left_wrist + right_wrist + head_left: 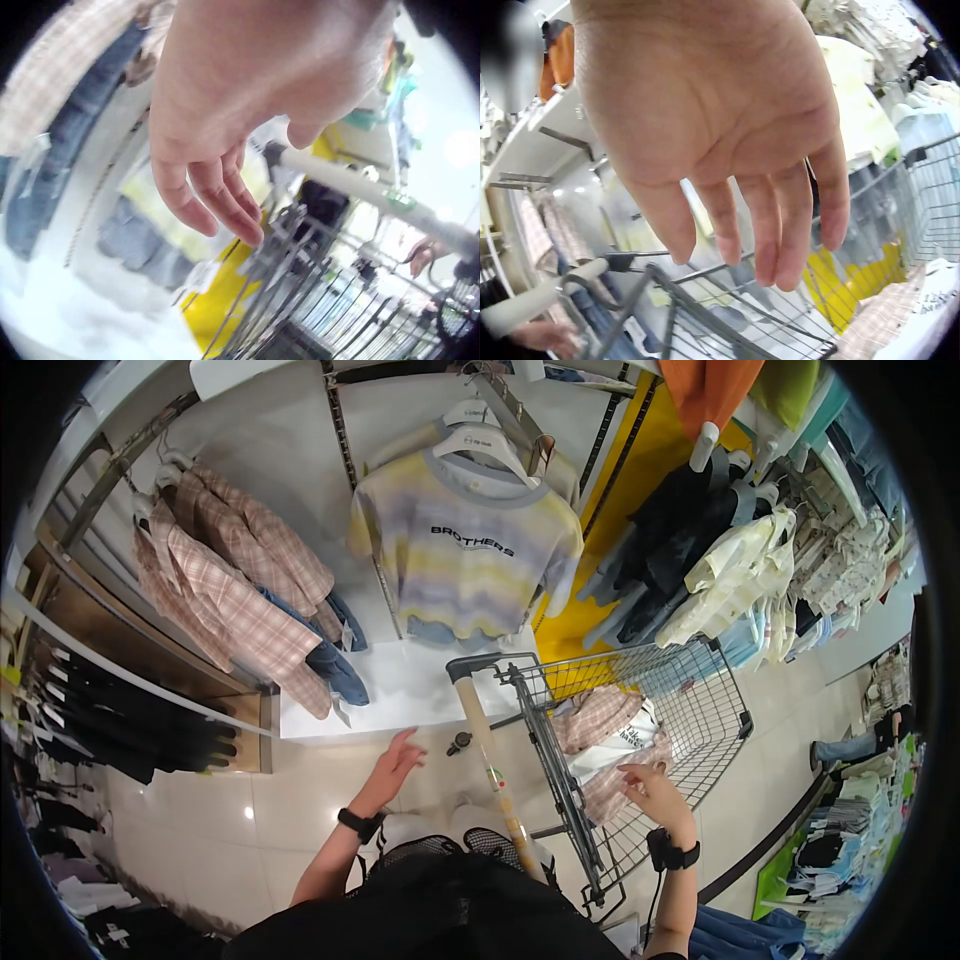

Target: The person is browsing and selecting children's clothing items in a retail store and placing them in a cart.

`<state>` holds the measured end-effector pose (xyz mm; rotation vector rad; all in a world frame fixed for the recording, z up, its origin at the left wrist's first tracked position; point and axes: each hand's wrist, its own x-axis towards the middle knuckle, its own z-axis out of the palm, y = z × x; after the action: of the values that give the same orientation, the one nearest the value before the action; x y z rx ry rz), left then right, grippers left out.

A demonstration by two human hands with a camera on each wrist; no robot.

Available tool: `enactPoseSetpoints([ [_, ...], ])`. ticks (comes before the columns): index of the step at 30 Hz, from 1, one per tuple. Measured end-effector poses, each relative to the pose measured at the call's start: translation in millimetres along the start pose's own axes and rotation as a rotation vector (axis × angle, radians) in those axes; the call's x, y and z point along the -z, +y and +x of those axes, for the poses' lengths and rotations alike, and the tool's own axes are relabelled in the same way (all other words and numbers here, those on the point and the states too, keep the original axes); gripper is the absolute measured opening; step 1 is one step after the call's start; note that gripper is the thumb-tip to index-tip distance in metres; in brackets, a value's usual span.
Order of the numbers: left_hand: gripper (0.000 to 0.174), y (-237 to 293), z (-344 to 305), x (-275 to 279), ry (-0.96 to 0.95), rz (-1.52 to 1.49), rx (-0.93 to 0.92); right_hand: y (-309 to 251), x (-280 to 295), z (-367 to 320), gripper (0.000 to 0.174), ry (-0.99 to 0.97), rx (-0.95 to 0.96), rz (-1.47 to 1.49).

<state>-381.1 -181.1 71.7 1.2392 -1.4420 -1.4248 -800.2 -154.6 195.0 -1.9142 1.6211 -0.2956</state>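
Observation:
My left hand (396,768) hovers left of the cart's pale handle bar (484,745), fingers loosely bent with nothing in them. In the left wrist view its fingers (217,199) hang down, apart from the bar. Over the near part of the wire shopping cart (690,725) is my right hand (655,797), also holding nothing. The right wrist view shows its palm and relaxed fingers (787,240) above the cart's wire rim. Inside the basket lie a pink plaid shirt (590,720) and a white top (622,742) with black lettering.
A pastel striped BROTHERS shirt (470,550) hangs ahead on the wall. Pink plaid shirts (225,580) with jeans hang at left. Dark garments (665,550) and a pale yellow shirt (730,575) hang at right. A white platform (400,680) stands below, on a tiled floor.

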Motion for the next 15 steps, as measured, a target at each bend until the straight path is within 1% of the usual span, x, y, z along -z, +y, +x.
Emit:
enactPoseSetpoints([
  [1,0.049,37,11,-17,-0.018,-0.064,-0.094,-19,3,-6,0.032,-0.003,0.005,-0.004],
  [3,0.053,48,22,-29,-0.055,-0.094,-0.154,-52,5,-12,0.03,-0.073,0.152,-0.006],
  [4,0.053,50,29,-39,-0.041,-0.105,-0.166,-72,-4,-23,0.03,-0.178,0.148,0.049],
  [5,0.053,48,38,-45,-0.13,-0.192,-0.167,-72,-6,-24,0.03,-0.177,0.158,0.047],
  [6,0.052,51,46,-54,-0.215,-0.282,-0.174,-84,-10,-32,0.032,-0.244,0.133,0.137],
  [7,0.05,66,51,-63,-0.228,-0.077,-0.136,-93,-20,-48,0.036,-0.312,0.278,0.024],
  [8,0.05,67,50,-68,-0.228,-0.076,-0.135,-101,-23,-57,0.036,-0.312,0.278,0.025],
  [10,0.041,73,55,-74,-0.292,0.097,-0.173,-111,-24,-69,0.042,-0.493,0.106,-0.16],
  [11,0.041,72,49,-76,-0.292,0.098,-0.172,-106,-28,-77,0.042,-0.494,0.107,-0.159],
  [13,0.036,71,53,-78,-0.38,0.133,-0.343,-94,-41,-87,0.049,-0.302,0.069,-0.044],
  [14,0.036,71,56,-79,-0.38,0.133,-0.344,-86,-41,-85,0.049,-0.302,0.069,-0.045],
  [15,0.036,71,59,-80,-0.402,0.191,-0.38,-83,-45,-87,0.053,-0.344,0.046,-0.133],
])
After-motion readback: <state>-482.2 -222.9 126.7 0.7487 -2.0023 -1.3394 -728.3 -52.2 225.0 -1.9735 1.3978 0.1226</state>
